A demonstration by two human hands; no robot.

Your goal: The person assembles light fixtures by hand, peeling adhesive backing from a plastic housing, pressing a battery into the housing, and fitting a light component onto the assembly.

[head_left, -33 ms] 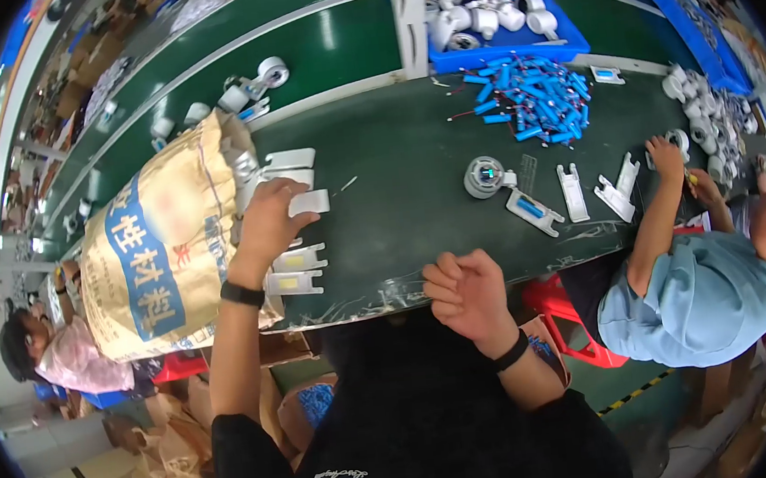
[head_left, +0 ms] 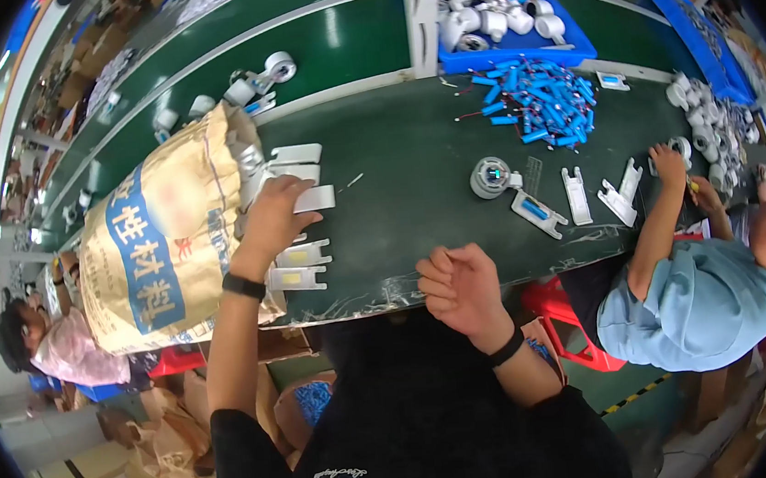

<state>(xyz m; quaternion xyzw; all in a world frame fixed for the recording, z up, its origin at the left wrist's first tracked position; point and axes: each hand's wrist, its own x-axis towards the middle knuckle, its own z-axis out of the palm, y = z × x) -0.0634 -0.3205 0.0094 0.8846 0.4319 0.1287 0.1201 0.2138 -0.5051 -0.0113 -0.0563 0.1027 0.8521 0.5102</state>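
Observation:
At the left of the bench, my left hand [head_left: 276, 218] pinches a flat white plastic piece [head_left: 316, 197] between thumb and fingers. More white plastic pieces [head_left: 294, 154] lie just beyond it, and others with yellowish patches [head_left: 299, 277] lie nearer the edge. Right beside this hand stands a large brown paper sack [head_left: 162, 237], its mouth turned toward the pieces. My right hand [head_left: 465, 294] hovers by the front edge, fingers curled in loosely with nothing visible in them. Farther right are a round white lamp-like housing [head_left: 491, 178] and a white holder with a blue cell [head_left: 537, 213].
A heap of blue wired cells [head_left: 540, 102] lies at the back, below a blue tray [head_left: 521, 46] of white housings. Two white holders [head_left: 576, 195] [head_left: 619, 193] lie near a co-worker in a light blue shirt [head_left: 684, 302], seated at right on a red stool [head_left: 576, 331].

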